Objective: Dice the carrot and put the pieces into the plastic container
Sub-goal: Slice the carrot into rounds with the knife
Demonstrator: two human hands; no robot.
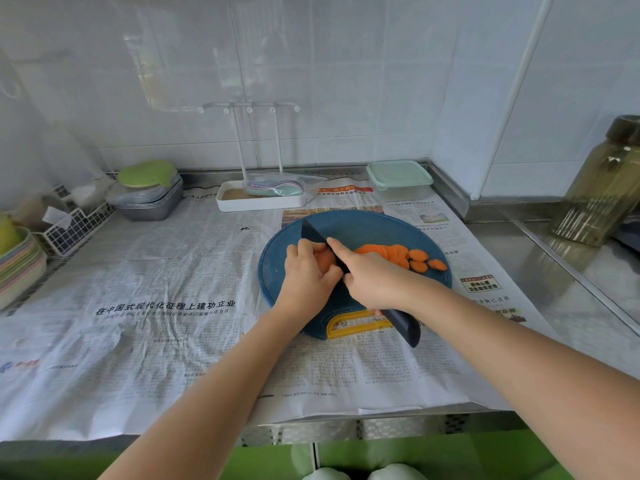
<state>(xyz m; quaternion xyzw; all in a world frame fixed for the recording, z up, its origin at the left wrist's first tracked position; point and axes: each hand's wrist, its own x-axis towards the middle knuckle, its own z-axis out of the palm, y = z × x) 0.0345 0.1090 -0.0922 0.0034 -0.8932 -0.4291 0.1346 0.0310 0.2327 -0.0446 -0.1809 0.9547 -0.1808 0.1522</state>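
Note:
A round blue cutting board (363, 226) with a yellow handle lies on newspaper. My left hand (308, 271) grips the uncut piece of carrot (325, 259) on it. My right hand (377, 278) grips a dark knife (313, 232); the forefinger lies along the blade's back, and the blade stands against the carrot beside my left fingers. Several orange carrot slices (412, 258) lie in a row to the right of the blade. The plastic container (399, 180), clear with a pale green lid on it, stands behind the board near the wall.
A white rack tray (259, 199) with pastel plates stands at the back centre. Grey trays (149, 199) under a green lid sit back left, beside a wire basket (72, 230) and stacked bowls (17, 268). A tinted jar (602, 188) stands on the steel counter at right.

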